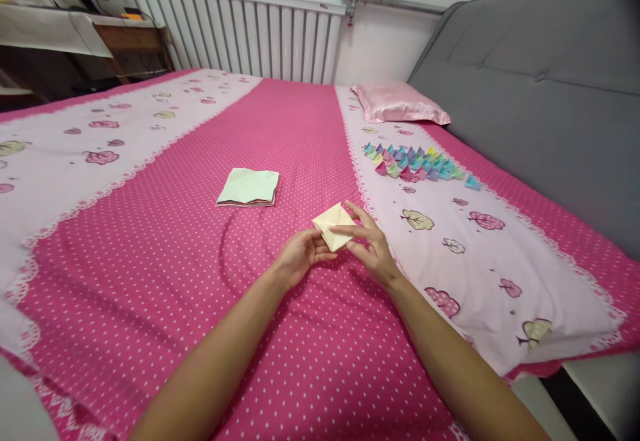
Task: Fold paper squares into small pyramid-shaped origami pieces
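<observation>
Both of my hands hold a pale yellow folded paper (334,224) just above the pink polka-dot bed sheet (200,274). My left hand (300,254) grips its lower left edge from below. My right hand (367,244) pinches its right side, with the fingers laid over the top fold. A small stack of square papers (249,187), pale green on top, lies on the sheet to the upper left of my hands. To the upper right, several small folded paper pieces (417,163) in mixed colours sit in rows on the pale flowered strip.
A pink satin pillow (397,102) lies at the head of the bed beside a grey padded headboard (540,107). A white radiator (240,34) runs along the far wall. A wooden desk (130,44) stands at the far left. The bed's near right corner drops off (590,367).
</observation>
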Demonstrator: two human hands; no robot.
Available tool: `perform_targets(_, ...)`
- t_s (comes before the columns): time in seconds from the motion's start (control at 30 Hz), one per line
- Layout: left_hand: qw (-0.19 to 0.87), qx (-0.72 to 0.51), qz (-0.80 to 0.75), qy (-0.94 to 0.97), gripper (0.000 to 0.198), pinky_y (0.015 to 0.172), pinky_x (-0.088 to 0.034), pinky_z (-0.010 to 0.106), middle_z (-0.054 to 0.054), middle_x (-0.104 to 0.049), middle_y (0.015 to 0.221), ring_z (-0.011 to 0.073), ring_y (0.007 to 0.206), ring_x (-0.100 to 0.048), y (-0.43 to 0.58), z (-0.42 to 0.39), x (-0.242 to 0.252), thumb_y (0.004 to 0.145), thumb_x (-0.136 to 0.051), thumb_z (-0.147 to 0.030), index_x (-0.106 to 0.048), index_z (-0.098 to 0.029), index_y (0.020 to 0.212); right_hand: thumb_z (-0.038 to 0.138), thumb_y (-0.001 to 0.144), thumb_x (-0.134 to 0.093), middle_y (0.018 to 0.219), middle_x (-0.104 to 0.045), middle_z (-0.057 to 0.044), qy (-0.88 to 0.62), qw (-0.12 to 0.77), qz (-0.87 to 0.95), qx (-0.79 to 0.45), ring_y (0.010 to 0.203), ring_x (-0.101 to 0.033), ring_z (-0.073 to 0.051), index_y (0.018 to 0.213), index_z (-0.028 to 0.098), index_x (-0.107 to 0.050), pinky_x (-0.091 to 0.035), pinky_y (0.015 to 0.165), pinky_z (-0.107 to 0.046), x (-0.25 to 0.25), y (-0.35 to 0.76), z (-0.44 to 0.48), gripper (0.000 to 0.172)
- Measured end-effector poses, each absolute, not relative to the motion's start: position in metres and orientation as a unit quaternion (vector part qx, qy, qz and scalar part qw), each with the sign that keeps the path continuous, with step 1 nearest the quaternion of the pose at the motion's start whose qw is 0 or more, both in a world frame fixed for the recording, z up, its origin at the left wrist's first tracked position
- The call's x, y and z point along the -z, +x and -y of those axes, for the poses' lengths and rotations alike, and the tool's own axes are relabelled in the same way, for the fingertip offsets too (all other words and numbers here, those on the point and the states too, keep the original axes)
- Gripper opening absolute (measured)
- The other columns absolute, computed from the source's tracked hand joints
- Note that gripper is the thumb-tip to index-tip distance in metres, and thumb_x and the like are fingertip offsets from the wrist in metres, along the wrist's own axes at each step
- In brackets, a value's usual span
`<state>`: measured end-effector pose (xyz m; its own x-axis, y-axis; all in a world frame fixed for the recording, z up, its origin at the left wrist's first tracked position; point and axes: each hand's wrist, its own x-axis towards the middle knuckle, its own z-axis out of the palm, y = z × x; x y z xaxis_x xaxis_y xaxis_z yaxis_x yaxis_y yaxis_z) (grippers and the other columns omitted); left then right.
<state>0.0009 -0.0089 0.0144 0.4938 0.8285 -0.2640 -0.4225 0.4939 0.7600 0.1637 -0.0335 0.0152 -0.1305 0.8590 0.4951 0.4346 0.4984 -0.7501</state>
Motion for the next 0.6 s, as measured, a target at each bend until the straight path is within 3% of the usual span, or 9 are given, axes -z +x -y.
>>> perform_targets(0.17, 0.805, -0.394, -0.285, 0.339, 0.021, 0.067, -0.052, 0.026, 0.008, -0.069, 0.077, 0.0141, 0.069, -0.062, 0.000, 0.011, -0.014, 0.078, -0.053, -0.026, -0.067, -0.011, 0.084, 0.031, 0.074, -0.064, 0.137, -0.043, -0.003, -0.475, 0.498, 0.697, -0.200, 0.120, -0.043, -0.023, 0.095, 0.029, -0.070, -0.034, 0.100, -0.044, -0.013, 0.160, 0.032, 0.022)
perform_targets(0.3, 0.767, -0.395, -0.306, 0.404, 0.020, 0.068, -0.048, 0.020, 0.005, -0.067, 0.076, 0.0084, 0.066, -0.059, 0.001, 0.011, -0.008, 0.071, -0.068, -0.028, -0.069, -0.011, 0.081, 0.029, 0.073, -0.066, 0.133, -0.047, -0.003, -0.455, 0.517, 0.697, -0.200, 0.122, -0.043, -0.022, 0.089, 0.027, -0.072, -0.032, 0.103, -0.042, -0.012, 0.156, 0.031, 0.017)
perform_targets(0.4, 0.760, -0.399, -0.314, 0.406, 0.025, 0.069, -0.047, 0.020, 0.006, -0.068, 0.083, 0.0091, 0.071, -0.059, 0.002, 0.010, -0.004, 0.071, -0.069, -0.033, -0.069, -0.012, 0.083, 0.028, 0.071, -0.067, 0.125, -0.053, -0.006, -0.456, 0.553, 0.659, -0.227, 0.114, -0.050, -0.021, 0.078, 0.022, -0.070, -0.041, 0.095, -0.038, -0.010, 0.157, 0.030, 0.009)
perform_targets(0.53, 0.757, -0.407, -0.325, 0.394, 0.030, 0.070, -0.047, 0.021, 0.007, -0.069, 0.089, 0.0118, 0.077, -0.061, 0.002, 0.010, -0.003, 0.067, -0.071, -0.037, -0.070, -0.013, 0.086, 0.031, 0.062, -0.074, 0.096, -0.063, -0.005, -0.481, 0.603, 0.555, -0.310, 0.076, -0.061, -0.016, 0.088, 0.020, -0.059, -0.050, 0.064, -0.028, -0.007, 0.160, 0.025, 0.032)
perform_targets(0.6, 0.755, -0.403, -0.325, 0.402, 0.032, 0.070, -0.046, 0.021, 0.007, -0.069, 0.090, 0.0123, 0.078, -0.061, 0.002, 0.010, -0.003, 0.067, -0.071, -0.038, -0.070, -0.014, 0.087, 0.033, 0.060, -0.075, 0.081, -0.064, -0.002, -0.480, 0.599, 0.528, -0.363, 0.066, -0.060, -0.014, 0.098, 0.020, -0.055, -0.049, 0.060, -0.027, -0.007, 0.160, 0.024, 0.045)
